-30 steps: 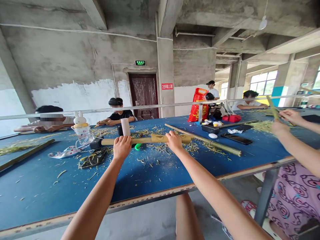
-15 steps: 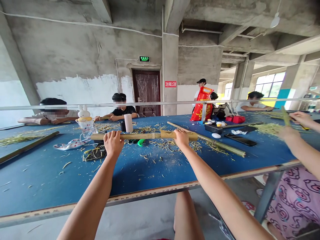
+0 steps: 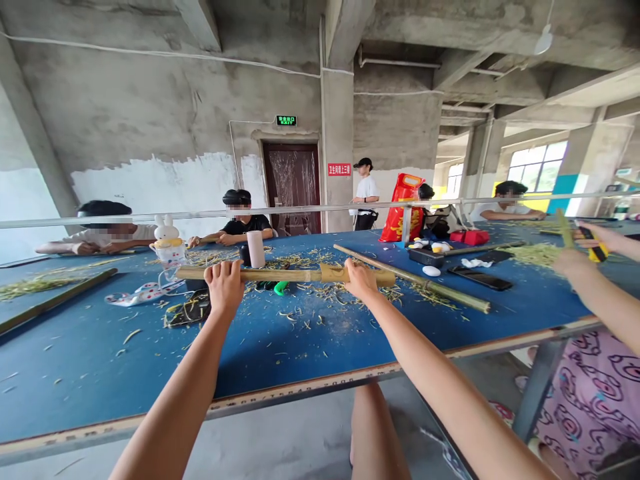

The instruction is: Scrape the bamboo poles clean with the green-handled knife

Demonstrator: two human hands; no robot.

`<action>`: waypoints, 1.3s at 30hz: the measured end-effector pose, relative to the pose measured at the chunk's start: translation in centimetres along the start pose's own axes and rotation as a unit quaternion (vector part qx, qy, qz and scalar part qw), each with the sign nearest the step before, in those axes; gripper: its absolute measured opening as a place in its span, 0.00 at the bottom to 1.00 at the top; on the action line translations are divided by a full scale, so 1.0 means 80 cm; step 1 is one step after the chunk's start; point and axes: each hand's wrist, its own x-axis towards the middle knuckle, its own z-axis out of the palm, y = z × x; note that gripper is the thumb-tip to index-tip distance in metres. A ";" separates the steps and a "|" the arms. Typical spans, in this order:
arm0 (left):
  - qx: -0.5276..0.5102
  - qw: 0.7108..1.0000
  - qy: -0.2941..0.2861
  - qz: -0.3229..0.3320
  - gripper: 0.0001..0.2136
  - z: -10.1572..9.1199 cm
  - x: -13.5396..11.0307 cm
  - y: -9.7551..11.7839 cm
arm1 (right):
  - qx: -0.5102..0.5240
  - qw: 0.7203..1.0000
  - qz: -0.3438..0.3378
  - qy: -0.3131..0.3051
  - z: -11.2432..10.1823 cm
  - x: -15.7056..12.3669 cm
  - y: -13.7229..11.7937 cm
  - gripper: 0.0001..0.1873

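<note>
A bamboo stick lies crosswise before me, just over the blue table. My left hand is closed round it near its left end. My right hand grips the thicker sleeve-like bamboo section at the right, which has a notch or mark beside my fingers. Pale shavings are scattered around and beneath the stick. Behind it lies a green thing, partly hidden. A longer bamboo pole rests slantwise to the right of my right hand.
A rabbit-topped cup, a pink bottle and a black item stand or lie at left. A phone and a black box are at right. A neighbour's hands hold bamboo and a yellow-black tool. Other people sit opposite.
Both my hands stay on the bamboo stick, which has shifted slightly left. A standing person in the background has moved left, out from behind the red bag. The neighbour's tool hand has shifted.
</note>
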 end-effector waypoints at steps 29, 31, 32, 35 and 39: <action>0.020 0.997 0.000 0.080 0.09 -0.009 0.011 0.023 | -0.016 0.997 -0.029 -0.072 -0.005 -0.004 -0.019 0.14; 0.034 0.993 -0.073 0.082 0.09 -0.007 0.012 0.023 | -0.024 0.997 -0.028 -0.067 -0.005 -0.004 -0.018 0.13; 0.041 0.988 -0.121 0.081 0.08 -0.005 0.012 0.023 | -0.028 0.997 -0.028 -0.064 -0.005 -0.004 -0.018 0.12; 0.057 0.966 -0.240 0.076 0.09 -0.001 0.012 0.025 | -0.036 0.997 -0.032 -0.059 -0.006 -0.005 -0.013 0.12; 0.071 0.940 -0.324 0.080 0.12 -0.001 0.011 0.032 | -0.045 0.997 -0.044 -0.047 -0.009 -0.005 -0.005 0.11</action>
